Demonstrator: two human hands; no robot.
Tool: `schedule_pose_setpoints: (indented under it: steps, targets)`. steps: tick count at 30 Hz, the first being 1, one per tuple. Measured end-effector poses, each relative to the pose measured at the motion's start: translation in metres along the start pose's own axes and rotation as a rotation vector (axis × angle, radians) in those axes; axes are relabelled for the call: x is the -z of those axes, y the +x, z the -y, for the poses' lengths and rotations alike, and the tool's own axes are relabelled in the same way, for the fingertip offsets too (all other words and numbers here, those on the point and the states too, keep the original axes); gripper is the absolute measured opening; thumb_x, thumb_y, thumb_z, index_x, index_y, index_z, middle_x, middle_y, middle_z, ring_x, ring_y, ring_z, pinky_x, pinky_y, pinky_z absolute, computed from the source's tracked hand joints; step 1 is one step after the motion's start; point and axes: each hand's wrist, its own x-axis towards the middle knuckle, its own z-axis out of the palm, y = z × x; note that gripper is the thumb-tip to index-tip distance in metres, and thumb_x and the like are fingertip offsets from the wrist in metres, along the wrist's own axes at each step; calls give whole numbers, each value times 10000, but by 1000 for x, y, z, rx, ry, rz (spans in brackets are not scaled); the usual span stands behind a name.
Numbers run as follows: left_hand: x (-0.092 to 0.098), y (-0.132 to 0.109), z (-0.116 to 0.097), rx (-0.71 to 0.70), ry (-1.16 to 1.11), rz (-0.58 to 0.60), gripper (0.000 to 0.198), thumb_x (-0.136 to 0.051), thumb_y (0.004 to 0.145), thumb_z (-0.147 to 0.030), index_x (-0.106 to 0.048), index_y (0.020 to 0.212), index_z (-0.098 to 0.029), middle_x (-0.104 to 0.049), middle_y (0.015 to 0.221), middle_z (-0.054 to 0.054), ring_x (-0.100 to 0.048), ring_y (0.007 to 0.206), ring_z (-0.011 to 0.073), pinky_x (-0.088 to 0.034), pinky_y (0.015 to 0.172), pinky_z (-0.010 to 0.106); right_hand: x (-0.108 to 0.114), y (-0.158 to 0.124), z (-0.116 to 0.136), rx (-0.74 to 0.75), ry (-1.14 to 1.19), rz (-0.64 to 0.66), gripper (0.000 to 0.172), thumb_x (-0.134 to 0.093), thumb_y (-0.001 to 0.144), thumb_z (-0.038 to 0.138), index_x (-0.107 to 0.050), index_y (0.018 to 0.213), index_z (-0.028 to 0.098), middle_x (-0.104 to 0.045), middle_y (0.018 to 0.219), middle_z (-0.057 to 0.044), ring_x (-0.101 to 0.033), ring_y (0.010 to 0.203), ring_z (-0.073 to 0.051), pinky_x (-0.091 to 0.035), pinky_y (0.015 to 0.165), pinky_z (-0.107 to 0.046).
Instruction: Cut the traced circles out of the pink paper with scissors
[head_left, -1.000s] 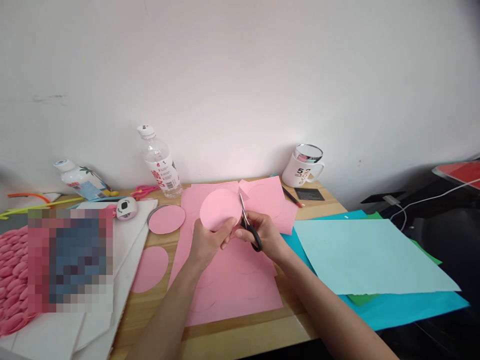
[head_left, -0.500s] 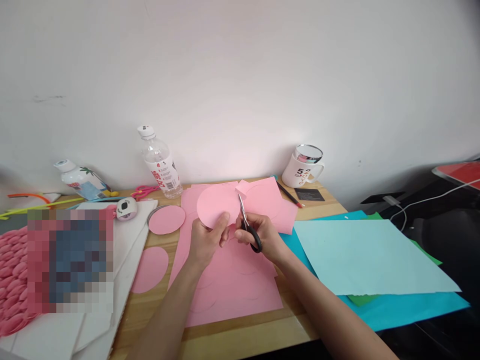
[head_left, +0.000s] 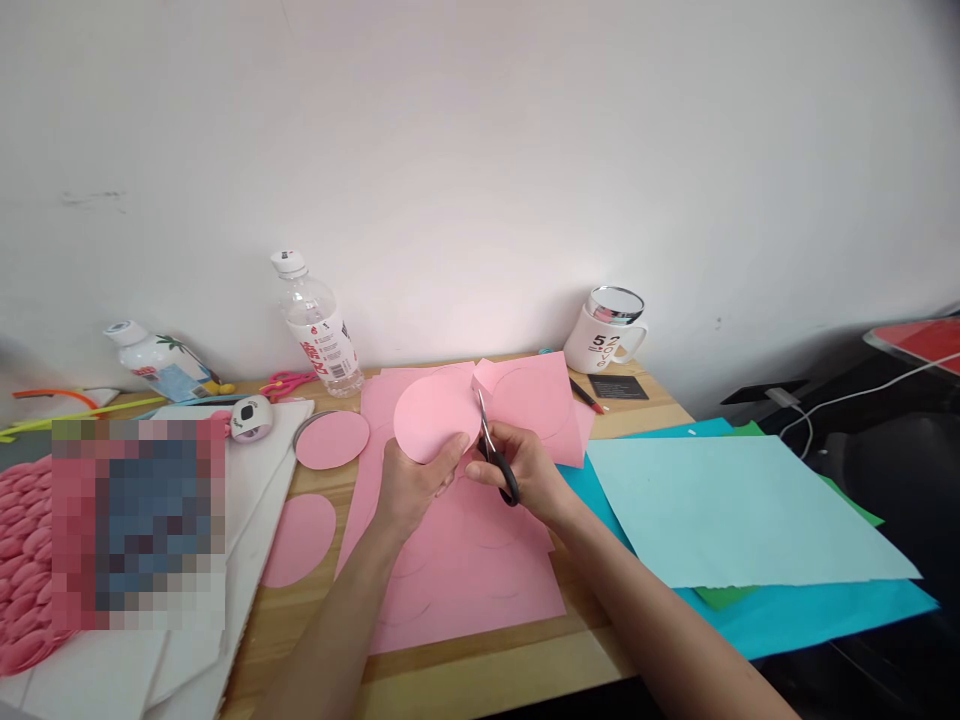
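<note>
My left hand [head_left: 411, 485] pinches a pink paper circle [head_left: 435, 416] by its lower edge and holds it up above the desk. My right hand [head_left: 525, 468] grips black-handled scissors [head_left: 496, 450], whose blades point up along the circle's right edge. A small pink offcut [head_left: 486, 374] still hangs at the top of the cut. Both hands hover over a large pink paper sheet [head_left: 465, 570] with pencilled circles on it.
Two cut pink circles [head_left: 332, 438] [head_left: 301, 538] lie left of the sheet. Behind stand a tilted clear bottle [head_left: 316, 325], a white bottle [head_left: 159, 360] and a white mug [head_left: 606, 334]. Light blue paper [head_left: 727, 510] covers the right side. White boards [head_left: 255, 480] lie left.
The left hand has turned the pink circle a little and shifted its pinch along the lower edge. The scissors stay at the circle's right edge, nearly where they were.
</note>
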Motion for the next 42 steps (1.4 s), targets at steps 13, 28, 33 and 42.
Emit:
schedule_pose_setpoints:
  steps: [13, 28, 33, 42]
  targets:
    - [1, 0, 1, -25, 23, -36, 299, -710, 651, -309, -475, 529, -169, -372, 418, -76, -317, 384, 50, -245, 359, 207, -1, -2, 5, -43, -3, -15, 361, -757, 671, 462, -555, 714, 166, -421, 557, 58, -310, 500, -77, -261, 463, -219]
    - [1, 0, 0, -61, 80, -69, 358, -718, 654, -279, -457, 433, -173, -380, 355, -68, -334, 339, 53, -275, 352, 210, -5, -2, 3, -80, -7, 1, 408, -781, 624, 497, -555, 733, 176, -406, 560, 62, -303, 510, -87, -255, 477, -230]
    - [1, 0, 1, -9, 32, -62, 299, -736, 617, -270, -490, 485, -164, -385, 385, -74, -321, 357, 48, -253, 340, 197, -3, -1, 2, -16, 12, -25, 387, -804, 611, 448, -570, 735, 166, -380, 597, 62, -293, 531, -82, -248, 488, -228]
    - [0, 0, -1, 3, 23, -68, 295, -737, 600, -270, -501, 464, -156, -400, 392, -60, -329, 368, 52, -260, 346, 200, -5, -2, 5, -63, -1, -20, 402, -769, 634, 496, -553, 722, 168, -402, 575, 58, -271, 513, -78, -249, 474, -225]
